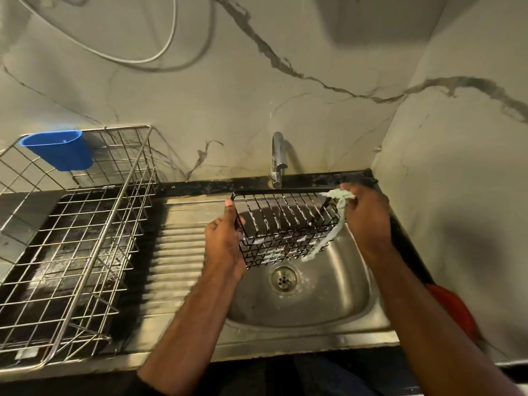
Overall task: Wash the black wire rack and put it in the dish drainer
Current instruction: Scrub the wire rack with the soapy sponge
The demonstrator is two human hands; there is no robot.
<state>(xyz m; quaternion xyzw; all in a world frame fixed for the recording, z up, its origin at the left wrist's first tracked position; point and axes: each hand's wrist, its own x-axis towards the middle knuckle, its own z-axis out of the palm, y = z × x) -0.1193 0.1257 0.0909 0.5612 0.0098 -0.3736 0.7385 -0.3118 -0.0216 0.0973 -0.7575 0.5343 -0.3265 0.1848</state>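
Black wire rack (285, 227) hangs over the sink (328, 295) under the tap (277, 155), its long axis running left to right between my hands. My left hand (224, 238) grips its left end; my right hand (367, 215) pinches a soapy cloth (338, 201) against its far right corner. Dish drainer (71, 238) waits to the left, nearer my left hand.

Marble-look wall (228, 104) w/ grey veins, corner at right; white cable (160, 52) looped up top; black counter (314, 178) strip; dim warm light.
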